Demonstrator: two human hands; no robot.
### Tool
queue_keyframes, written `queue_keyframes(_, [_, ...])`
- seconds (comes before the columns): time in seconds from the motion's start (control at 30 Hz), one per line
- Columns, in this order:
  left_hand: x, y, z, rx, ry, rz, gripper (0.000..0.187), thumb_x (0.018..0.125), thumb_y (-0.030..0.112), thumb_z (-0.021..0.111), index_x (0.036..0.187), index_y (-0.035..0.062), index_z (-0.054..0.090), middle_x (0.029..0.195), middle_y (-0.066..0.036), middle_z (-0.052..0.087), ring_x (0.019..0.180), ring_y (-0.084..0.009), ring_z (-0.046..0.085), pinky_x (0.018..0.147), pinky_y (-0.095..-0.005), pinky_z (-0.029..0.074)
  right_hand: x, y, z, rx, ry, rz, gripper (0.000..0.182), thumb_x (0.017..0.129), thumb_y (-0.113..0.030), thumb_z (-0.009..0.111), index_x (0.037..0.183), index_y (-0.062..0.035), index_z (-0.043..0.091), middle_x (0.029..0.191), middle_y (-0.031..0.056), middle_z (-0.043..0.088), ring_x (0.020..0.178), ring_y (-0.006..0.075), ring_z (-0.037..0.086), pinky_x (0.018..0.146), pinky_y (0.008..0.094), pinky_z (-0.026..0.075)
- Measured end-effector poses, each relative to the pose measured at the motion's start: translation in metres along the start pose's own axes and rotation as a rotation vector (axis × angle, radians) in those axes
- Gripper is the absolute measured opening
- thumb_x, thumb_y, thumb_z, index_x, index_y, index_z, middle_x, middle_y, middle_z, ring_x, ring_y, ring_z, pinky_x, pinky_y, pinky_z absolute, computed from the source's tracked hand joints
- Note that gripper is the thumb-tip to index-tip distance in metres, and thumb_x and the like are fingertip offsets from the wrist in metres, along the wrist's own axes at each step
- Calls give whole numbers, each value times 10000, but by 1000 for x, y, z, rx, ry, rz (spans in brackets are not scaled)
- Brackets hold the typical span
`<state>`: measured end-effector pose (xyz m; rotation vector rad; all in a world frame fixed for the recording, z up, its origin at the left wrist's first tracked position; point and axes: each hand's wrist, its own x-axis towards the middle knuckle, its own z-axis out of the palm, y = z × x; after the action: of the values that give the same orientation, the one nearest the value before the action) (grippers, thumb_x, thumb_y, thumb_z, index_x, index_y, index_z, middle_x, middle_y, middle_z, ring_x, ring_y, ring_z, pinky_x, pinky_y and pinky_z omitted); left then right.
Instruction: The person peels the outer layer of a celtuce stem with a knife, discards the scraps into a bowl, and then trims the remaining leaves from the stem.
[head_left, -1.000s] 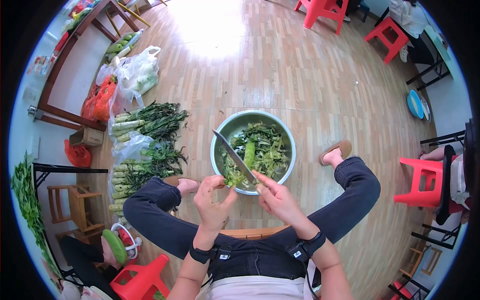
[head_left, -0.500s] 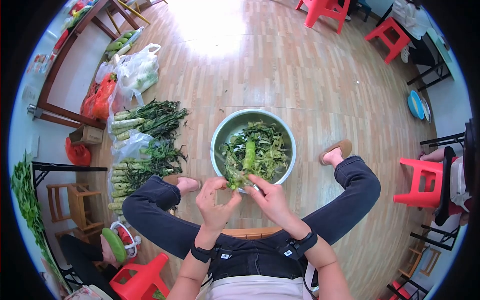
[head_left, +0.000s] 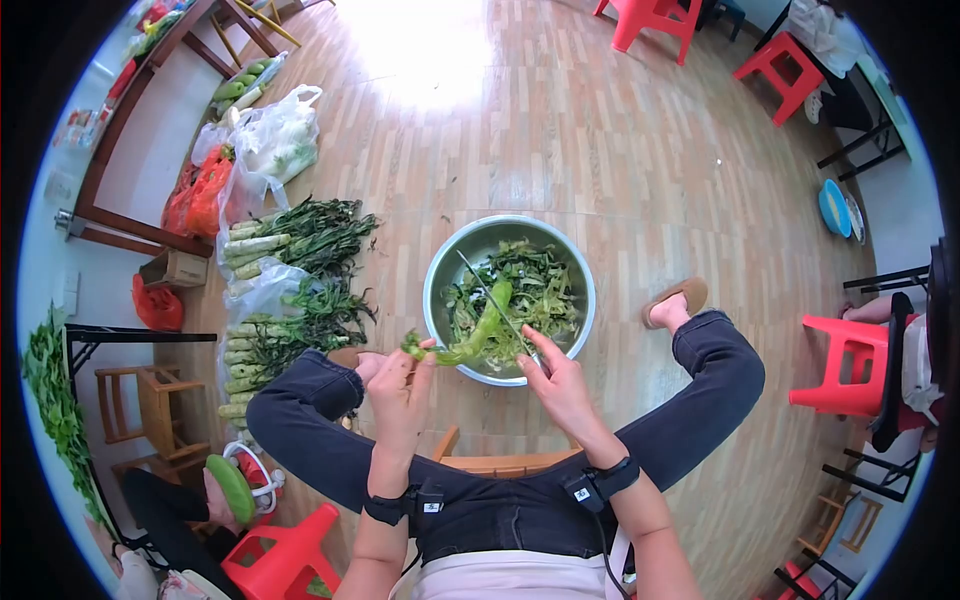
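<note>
My left hand [head_left: 400, 395] pinches the leafy tip of a pale green celtuce stalk [head_left: 487, 328], left of the basin's near rim. The stalk reaches up and right over the basin, its thick end above the scraps. In my right hand [head_left: 562, 388], at the near right rim, is a thin-bladed knife [head_left: 478, 278]. Its blade points up and left, crossing the stalk in this view. Below both sits a metal basin [head_left: 432, 292] holding a heap of green leaves and peelings [head_left: 535, 300].
Bundles of leafy celtuce [head_left: 300, 240] lie on the floor at left, with plastic bags [head_left: 283, 140] behind. A red stool [head_left: 845, 365] stands at right, another [head_left: 285, 555] at lower left, near a person's foot. My slippered foot [head_left: 675, 305] is right of the basin.
My hands have drawn apart: the left moved left and slightly up with the stalk's tip, the right a little right. The knife blade now shows clearly across the stalk.
</note>
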<state>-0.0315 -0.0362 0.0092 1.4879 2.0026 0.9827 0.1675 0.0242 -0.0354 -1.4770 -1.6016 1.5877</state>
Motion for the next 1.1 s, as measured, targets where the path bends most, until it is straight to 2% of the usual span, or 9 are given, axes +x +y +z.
queue_keyframes(0.07, [-4,-9,4,-450,72,-243,192,907,102,523,981,-53,609,981,-120,635,784,-181,644,723,-281,531,-5,-6,2,38,-40,2,478,862,-253,588,1290,-80,462,554,65,461,492,111,423,477,286,342])
queue_keyframes(0.1, [-4,-9,4,-448,72,-244,192,907,102,523,981,-53,609,981,-120,635,784,-181,644,723,-281,531,-10,-14,4,25,-61,-19,467,864,-248,586,1285,-85,470,571,76,492,501,126,453,490,291,361])
queue_keyframes(0.17, [-4,-7,7,-737,-1,-369,234,937,134,479,1029,-59,574,974,-130,629,839,-220,653,763,-310,537,-18,-26,9,12,-81,-41,455,866,-244,584,1280,-90,477,589,88,523,510,141,484,503,297,380])
queue_keyframes(0.23, [-5,-1,19,-804,20,-350,227,936,130,478,1055,-47,557,969,-131,627,848,-223,652,764,-313,539,-25,-38,13,-52,-95,-166,447,862,-237,589,1274,-100,484,661,118,597,544,207,557,548,310,428])
queue_keyframes(0.27, [-6,2,26,-869,43,-331,226,935,125,478,1081,-35,540,964,-132,625,857,-227,651,764,-317,540,-29,-46,11,-123,-131,-103,462,851,-225,597,1281,-106,476,755,148,640,609,277,613,595,335,472])
queue_keyframes(0.37, [-8,1,41,-924,136,-276,214,930,111,481,1091,-23,524,959,-113,619,854,-209,646,750,-310,544,-37,-49,12,-183,-64,-228,485,844,-213,596,1297,-108,456,763,146,644,621,299,624,592,359,486])
queue_keyframes(0.47, [-6,9,42,-867,128,-248,193,923,89,484,1084,-12,520,965,-97,609,842,-184,638,746,-305,546,-41,-54,9,-278,-57,-240,505,837,-207,599,1307,-107,443,755,144,643,630,299,631,564,384,490])
queue_keyframes(0.77, [-10,10,46,-895,124,-230,166,904,60,517,1050,-19,510,997,-70,564,876,-118,577,763,-269,524,-41,-44,10,-473,53,-338,562,816,-222,620,1331,-129,414,723,102,628,563,266,612,487,373,473])
queue_keyframes(1.1, [-10,19,49,-928,103,-235,188,900,58,524,1065,-31,507,1017,-72,545,912,-122,563,786,-279,525,-35,-32,8,-571,142,-387,587,807,-231,630,1345,-173,402,659,71,582,519,247,584,469,366,464])
